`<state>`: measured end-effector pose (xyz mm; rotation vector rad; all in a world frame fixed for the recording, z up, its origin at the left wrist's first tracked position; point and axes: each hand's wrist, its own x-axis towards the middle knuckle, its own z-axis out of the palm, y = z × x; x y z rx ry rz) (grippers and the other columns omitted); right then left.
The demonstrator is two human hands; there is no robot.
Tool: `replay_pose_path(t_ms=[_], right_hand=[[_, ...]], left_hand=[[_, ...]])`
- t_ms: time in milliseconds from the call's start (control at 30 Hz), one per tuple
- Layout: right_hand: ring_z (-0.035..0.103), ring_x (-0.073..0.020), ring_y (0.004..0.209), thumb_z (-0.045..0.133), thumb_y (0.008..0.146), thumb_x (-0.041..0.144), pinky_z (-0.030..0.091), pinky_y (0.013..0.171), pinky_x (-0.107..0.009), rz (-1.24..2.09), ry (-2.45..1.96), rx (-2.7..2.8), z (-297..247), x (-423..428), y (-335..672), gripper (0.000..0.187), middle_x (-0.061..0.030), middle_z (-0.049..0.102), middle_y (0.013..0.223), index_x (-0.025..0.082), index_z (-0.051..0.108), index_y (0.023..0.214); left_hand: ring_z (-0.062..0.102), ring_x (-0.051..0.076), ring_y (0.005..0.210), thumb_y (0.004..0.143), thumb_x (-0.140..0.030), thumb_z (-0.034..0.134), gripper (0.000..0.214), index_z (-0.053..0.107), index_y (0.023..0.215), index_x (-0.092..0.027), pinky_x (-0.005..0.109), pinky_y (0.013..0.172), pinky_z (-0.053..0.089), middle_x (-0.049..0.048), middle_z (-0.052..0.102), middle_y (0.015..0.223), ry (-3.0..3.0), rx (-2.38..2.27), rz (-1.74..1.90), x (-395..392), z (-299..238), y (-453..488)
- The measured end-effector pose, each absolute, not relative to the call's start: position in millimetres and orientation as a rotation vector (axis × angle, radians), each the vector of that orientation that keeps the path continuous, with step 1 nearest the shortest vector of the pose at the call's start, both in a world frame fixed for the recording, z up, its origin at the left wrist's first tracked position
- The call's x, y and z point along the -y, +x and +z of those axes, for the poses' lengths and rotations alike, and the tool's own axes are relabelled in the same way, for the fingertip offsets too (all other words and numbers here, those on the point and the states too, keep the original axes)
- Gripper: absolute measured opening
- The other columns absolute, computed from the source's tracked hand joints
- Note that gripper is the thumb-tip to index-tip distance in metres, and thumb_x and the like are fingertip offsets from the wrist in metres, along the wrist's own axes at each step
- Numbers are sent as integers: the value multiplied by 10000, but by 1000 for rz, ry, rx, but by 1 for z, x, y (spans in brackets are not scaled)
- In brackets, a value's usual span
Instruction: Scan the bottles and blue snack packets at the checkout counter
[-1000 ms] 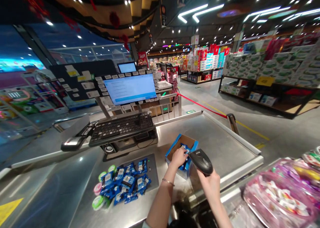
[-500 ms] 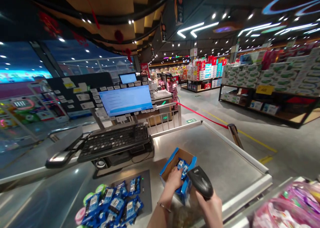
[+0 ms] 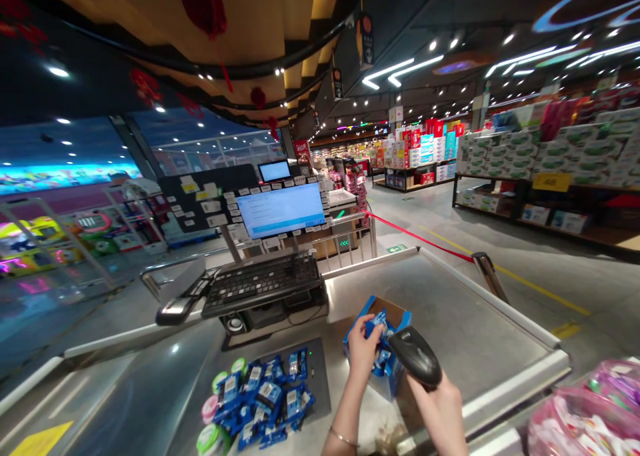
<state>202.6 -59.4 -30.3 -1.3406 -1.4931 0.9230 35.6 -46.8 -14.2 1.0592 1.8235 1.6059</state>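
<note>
My left hand (image 3: pixel 362 353) is shut on a small blue packet (image 3: pixel 377 326) at the mouth of a brown cardboard box with blue edges (image 3: pixel 393 379), and the hand hides part of the opening. More blue packets show inside the box. My right hand (image 3: pixel 441 413) grips a black handheld barcode scanner (image 3: pixel 415 356), whose head sits just right of the packet. To the left, on a dark plate (image 3: pixel 320 369), lies a pile of blue packets (image 3: pixel 267 396), with round green and pink tubs (image 3: pixel 213 439) along its edge.
The box stands on a steel checkout counter (image 3: pixel 440 303) with a raised rim. A keyboard (image 3: pixel 263 283) and a monitor (image 3: pixel 280 211) stand behind it. Pink bagged goods (image 3: pixel 585 419) lie at the lower right. A red rope (image 3: pixel 420 237) and stocked shelves lie beyond.
The whole view has shifted as my head moved. My left hand stays at the box with a blue packet, and the scanner stays in my right hand close to it.
</note>
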Motion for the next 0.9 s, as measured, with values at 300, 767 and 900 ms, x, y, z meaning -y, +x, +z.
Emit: replay_pose_path(t_ms=[300,767,900], right_hand=[[690,-274,780,504,757,484,502,660,-313,781,-1216,1857,9,117,183,450,-113,733,825,149,654,1017],[682,-256,777,450,803,352,458,624,-271,715,-1174,2076,27,165,141,333,-102,721,807,156,647,987],[680,-263,768,454,791,337,457,621,-279,720,-1171,2074,28,170,138,331,-111,719,797,145,645,980]], left_hand=[[641,200,934,688,-420,726,353,657,824,-101,413,897,507,99,686,913,311,-1106,2116,125,9,17],[649,202,916,721,-457,686,367,654,824,-107,414,900,505,94,700,877,279,-1173,2195,188,22,-25],[646,191,904,732,-446,681,355,649,822,-105,410,895,513,85,694,877,277,-1139,2203,196,22,-30]])
